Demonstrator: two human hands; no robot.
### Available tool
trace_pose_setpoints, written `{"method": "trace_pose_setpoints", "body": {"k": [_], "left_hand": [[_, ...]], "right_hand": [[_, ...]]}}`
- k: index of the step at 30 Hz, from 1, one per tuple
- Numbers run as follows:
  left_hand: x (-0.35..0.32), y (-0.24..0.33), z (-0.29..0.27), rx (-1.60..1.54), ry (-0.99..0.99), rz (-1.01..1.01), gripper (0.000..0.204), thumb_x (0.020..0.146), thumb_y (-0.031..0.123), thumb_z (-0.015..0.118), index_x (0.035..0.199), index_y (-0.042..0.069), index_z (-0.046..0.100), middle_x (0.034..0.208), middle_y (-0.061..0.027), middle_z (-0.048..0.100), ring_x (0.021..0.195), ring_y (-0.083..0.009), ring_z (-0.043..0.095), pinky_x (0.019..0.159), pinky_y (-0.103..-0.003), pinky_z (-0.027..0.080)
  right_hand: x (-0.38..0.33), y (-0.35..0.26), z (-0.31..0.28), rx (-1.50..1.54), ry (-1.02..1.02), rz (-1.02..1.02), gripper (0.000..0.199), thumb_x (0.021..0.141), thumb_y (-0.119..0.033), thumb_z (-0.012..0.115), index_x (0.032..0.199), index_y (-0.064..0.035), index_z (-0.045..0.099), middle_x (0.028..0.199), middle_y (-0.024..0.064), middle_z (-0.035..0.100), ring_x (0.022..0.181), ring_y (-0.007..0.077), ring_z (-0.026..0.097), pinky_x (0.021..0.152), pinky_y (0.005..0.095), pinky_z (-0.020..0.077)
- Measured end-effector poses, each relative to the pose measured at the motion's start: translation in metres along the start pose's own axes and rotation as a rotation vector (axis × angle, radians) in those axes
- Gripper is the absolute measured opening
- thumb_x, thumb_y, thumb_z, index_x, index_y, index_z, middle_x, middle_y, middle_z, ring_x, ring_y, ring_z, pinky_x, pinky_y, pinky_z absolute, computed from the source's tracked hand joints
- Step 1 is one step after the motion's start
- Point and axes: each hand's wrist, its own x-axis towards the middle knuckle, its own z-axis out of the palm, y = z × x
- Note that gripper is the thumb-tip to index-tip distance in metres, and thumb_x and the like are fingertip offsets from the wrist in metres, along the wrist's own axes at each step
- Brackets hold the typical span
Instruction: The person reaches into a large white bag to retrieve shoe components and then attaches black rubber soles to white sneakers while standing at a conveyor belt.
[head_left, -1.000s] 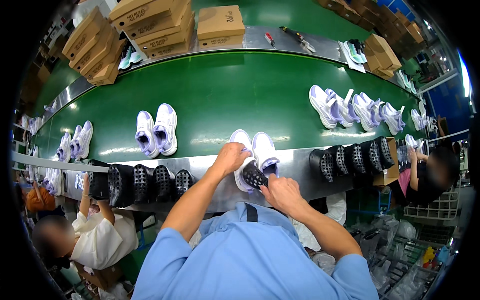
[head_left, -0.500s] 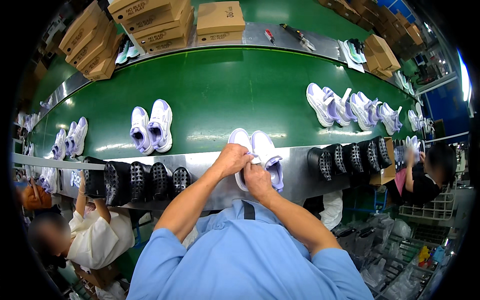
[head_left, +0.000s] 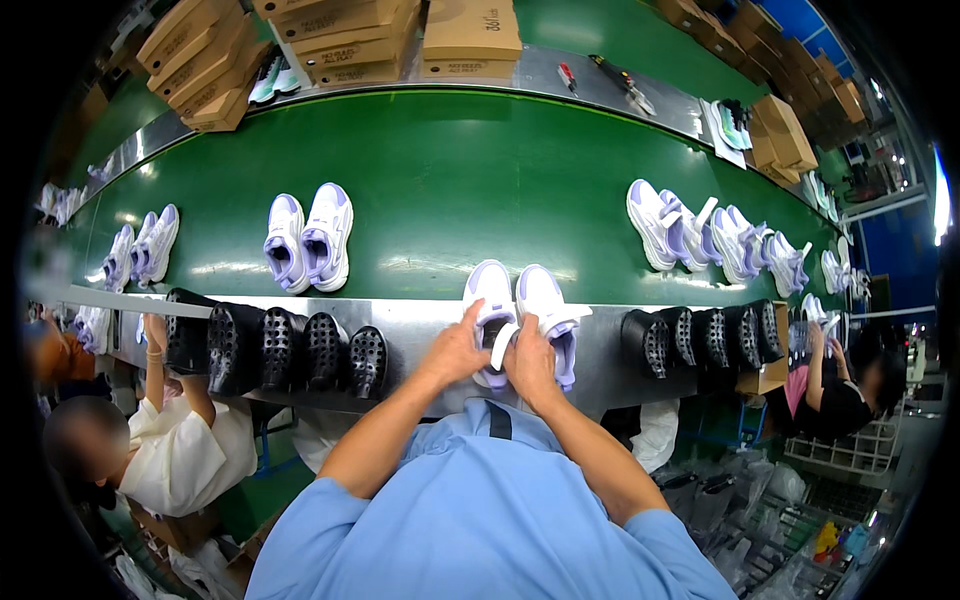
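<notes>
A pair of white and lilac sneakers stands toe-away on the metal ledge in front of me: the left sneaker (head_left: 488, 283) and the right sneaker (head_left: 541, 287). The left sneaker's white strap (head_left: 501, 348) is lifted and curls up over its opening. My right hand (head_left: 531, 362) is closed at that strap, pinching its edge. On the left side of the same sneaker rests my left hand (head_left: 455, 350), its fingers apart and the forefinger stretched toward the upper. Another strap sticks out sideways from the right sneaker. My hands partly hide both heels.
Black studded shoe-shaped forms (head_left: 320, 350) line the ledge on both sides. More sneakers (head_left: 327, 235) stand on the green belt (head_left: 480, 180). Beyond are shoe boxes (head_left: 470, 35) and tools (head_left: 622, 85). One person (head_left: 190, 450) works at left, another (head_left: 815, 385) at right.
The left sneaker's strap has gone from under both hands to lifted and curled back. My left hand has moved off it to the sneaker's side. The view has shifted slightly.
</notes>
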Motion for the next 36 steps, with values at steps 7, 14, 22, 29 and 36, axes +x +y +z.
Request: {"method": "trace_pose_setpoints", "body": {"k": [7, 14, 22, 29, 36], "left_hand": [[0.007, -0.046, 0.019, 0.212, 0.165, 0.104, 0.080, 0.090, 0.023, 0.075, 0.161, 0.031, 0.041, 0.093, -0.0258, 0.071, 0.092, -0.0462, 0.070, 0.084, -0.054, 0.056], [0.010, -0.080, 0.006, -0.214, 0.154, 0.009, 0.092, 0.075, 0.007, 0.087, 0.157, 0.021, 0.048, 0.109, -0.0185, 0.066, 0.100, -0.0350, 0.067, 0.090, -0.043, 0.057], [-0.006, -0.049, 0.007, -0.251, 0.205, 0.070, 0.061, 0.078, 0.003, 0.081, 0.134, 0.013, 0.057, 0.099, -0.0166, 0.067, 0.089, -0.0333, 0.069, 0.080, -0.045, 0.056], [-0.025, -0.042, 0.017, 0.026, 0.330, 0.203, 0.048, 0.087, 0.002, 0.074, 0.129, 0.015, 0.053, 0.103, -0.0223, 0.062, 0.094, -0.0474, 0.064, 0.079, -0.055, 0.052], [-0.025, -0.033, 0.013, 0.083, 0.301, 0.196, 0.048, 0.087, -0.001, 0.074, 0.128, 0.014, 0.054, 0.101, -0.0209, 0.062, 0.094, -0.0447, 0.064, 0.080, -0.054, 0.051]], "right_hand": [[0.009, 0.002, 0.017, 0.191, -0.034, 0.049, 0.038, 0.087, -0.006, 0.069, 0.123, -0.0017, 0.058, 0.109, 0.0257, 0.070, 0.104, 0.0475, 0.067, 0.091, 0.0555, 0.0526], [0.035, -0.002, -0.009, 0.040, -0.168, -0.758, 0.026, 0.077, -0.001, 0.065, 0.103, -0.0085, 0.068, 0.114, 0.0097, 0.066, 0.119, 0.0318, 0.060, 0.096, 0.0460, 0.0474], [0.038, 0.005, 0.018, 0.085, -0.159, -0.866, 0.034, 0.076, 0.000, 0.066, 0.110, -0.0030, 0.065, 0.115, 0.0157, 0.062, 0.116, 0.0363, 0.060, 0.100, 0.0472, 0.0485], [0.012, -0.001, -0.002, 0.091, 0.245, -0.543, 0.032, 0.079, 0.000, 0.071, 0.110, -0.0003, 0.063, 0.105, 0.0189, 0.065, 0.095, 0.0383, 0.066, 0.082, 0.0469, 0.0565], [-0.008, 0.020, 0.011, 0.563, 0.125, 0.020, 0.014, 0.094, -0.009, 0.072, 0.099, -0.0010, 0.062, 0.078, 0.0126, 0.070, 0.064, 0.0220, 0.071, 0.061, 0.0355, 0.0572]]}}
